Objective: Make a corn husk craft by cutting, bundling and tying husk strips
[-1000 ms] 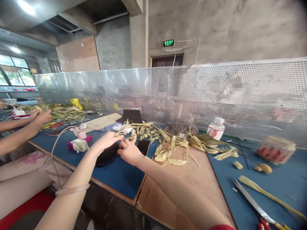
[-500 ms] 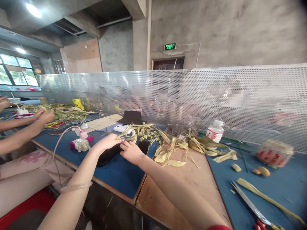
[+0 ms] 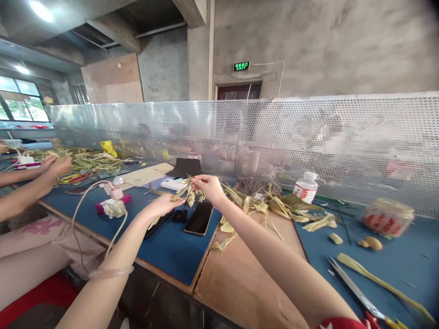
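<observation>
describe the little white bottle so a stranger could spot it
Follow the perforated metal screen across the back. At its foot, right of the dried leaf pile, stands the bottle: white, capped, red-labelled, unlike the clear squat jar further right.

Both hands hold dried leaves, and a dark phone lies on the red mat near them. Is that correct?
No: in the head view the mat is blue, not red. The left hand and right hand do hold dried leaves, with the dark phone near them.
</observation>
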